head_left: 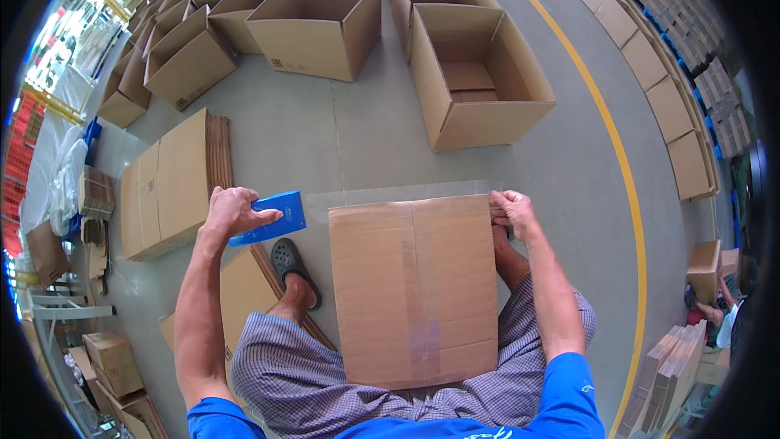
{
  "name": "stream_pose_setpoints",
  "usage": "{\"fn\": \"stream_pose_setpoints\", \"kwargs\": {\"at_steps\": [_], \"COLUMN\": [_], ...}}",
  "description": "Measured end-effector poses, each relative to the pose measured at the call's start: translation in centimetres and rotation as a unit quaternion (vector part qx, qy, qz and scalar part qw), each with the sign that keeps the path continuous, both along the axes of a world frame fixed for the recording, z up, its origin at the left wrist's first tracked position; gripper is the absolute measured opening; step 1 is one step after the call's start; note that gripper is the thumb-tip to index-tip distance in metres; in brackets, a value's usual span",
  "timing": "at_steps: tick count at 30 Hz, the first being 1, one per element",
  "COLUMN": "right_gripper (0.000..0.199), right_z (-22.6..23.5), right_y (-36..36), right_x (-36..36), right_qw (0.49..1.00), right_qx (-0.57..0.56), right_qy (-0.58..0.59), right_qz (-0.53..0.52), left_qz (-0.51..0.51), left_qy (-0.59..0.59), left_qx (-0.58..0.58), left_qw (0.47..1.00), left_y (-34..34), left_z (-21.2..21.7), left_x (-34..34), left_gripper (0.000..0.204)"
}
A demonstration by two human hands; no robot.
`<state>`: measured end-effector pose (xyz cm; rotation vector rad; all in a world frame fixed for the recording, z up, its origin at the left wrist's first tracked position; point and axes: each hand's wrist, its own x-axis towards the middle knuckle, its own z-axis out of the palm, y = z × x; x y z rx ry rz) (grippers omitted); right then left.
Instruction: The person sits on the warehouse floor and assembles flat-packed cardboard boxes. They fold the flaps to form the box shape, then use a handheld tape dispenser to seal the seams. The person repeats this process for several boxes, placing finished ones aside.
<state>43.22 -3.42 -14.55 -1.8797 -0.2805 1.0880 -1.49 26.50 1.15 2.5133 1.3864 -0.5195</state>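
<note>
A brown cardboard box (pixel 374 293) rests between my knees, its taped face turned up. Clear tape (pixel 424 321) runs along the middle seam of that face. My left hand (pixel 231 213) is wrapped round a blue tape dispenser (pixel 284 215), held to the left of the box's far edge. From the dispenser a strip of clear tape (pixel 357 195) stretches rightward along that far edge. At the box's far right corner, my right hand (pixel 513 211) has its fingers pinched on the strip's end.
Flattened cartons are stacked (pixel 175 183) at the left, with more flat cardboard (pixel 252 284) beside my left shoe (pixel 290 264). Several open boxes (pixel 479 126) stand ahead. A yellow floor line (pixel 621 154) curves along the right, where a person (pixel 719 309) is by more cartons.
</note>
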Motion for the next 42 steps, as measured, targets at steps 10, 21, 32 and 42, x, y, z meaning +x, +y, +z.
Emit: {"fn": "stream_pose_setpoints", "kwargs": {"at_steps": [10, 21, 32, 42], "right_gripper": [0.056, 0.074, 0.068, 0.075], "right_z": [-4.9, -0.1, 1.0, -0.5], "right_y": [-0.3, 4.9, 4.5, 3.9], "right_x": [-4.0, -12.4, -13.0, -11.5], "right_qw": [0.944, 0.794, 0.778, 0.882], "right_qx": [-0.052, -0.099, -0.042, -0.038], "right_qy": [-0.313, -0.584, -0.621, -0.455], "right_qz": [-0.087, 0.135, 0.086, -0.116], "left_qz": [0.006, 0.012, 0.016, -0.015], "left_qy": [-0.003, -0.066, -0.049, 0.050], "left_qx": [-0.003, -0.081, 0.000, -0.010], "left_qw": [1.000, 0.994, 0.999, 0.999], "left_y": [0.9, 3.2, 4.2, 1.5], "left_z": [-2.4, -2.4, -6.5, -11.2], "left_x": [-1.2, -3.4, -5.9, 2.0], "left_gripper": [0.067, 0.068, 0.058, 0.065]}}
